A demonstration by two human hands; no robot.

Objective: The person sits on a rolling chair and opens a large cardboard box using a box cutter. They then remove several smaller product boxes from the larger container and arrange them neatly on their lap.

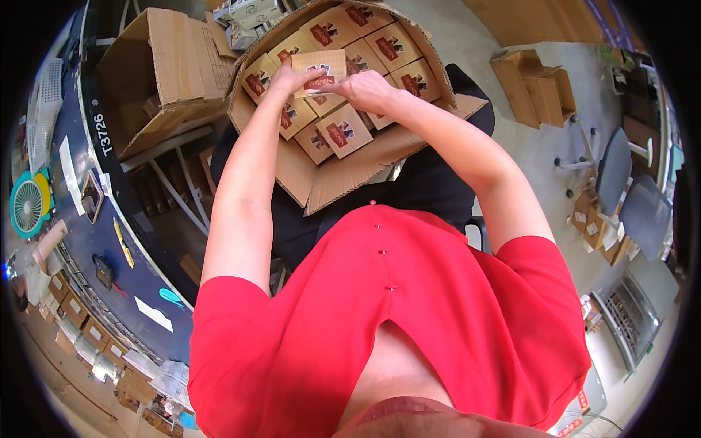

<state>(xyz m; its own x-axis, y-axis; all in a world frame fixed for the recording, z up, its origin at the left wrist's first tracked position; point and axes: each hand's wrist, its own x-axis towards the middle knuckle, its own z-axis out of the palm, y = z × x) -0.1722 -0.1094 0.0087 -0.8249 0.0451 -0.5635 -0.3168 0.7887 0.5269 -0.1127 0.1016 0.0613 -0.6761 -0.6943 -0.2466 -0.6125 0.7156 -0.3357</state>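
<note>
My left hand (289, 82) grips a small tan printed box (335, 61) by its left side, thumb across the top face, which carries a dark red label and small pictures. Curled at the box's lower right is my right hand (366, 90), its fingertips against the near edge. A thin pale, shiny strip shows at that edge; whether the right fingers hold it cannot be made out. Both hands are above a large open corrugated carton (350, 180), filled with several matching boxes (389, 48). One matching box (344, 131) lies tilted on the others near the carton's front.
A blue-topped table (128, 274) runs along the left, bearing a phone (92, 196), a yellow utility knife (124, 243) and a teal fan (28, 203). Another open carton (164, 65) stands at the upper left. Rightward are a small carton (534, 90) and a grey chair (646, 216).
</note>
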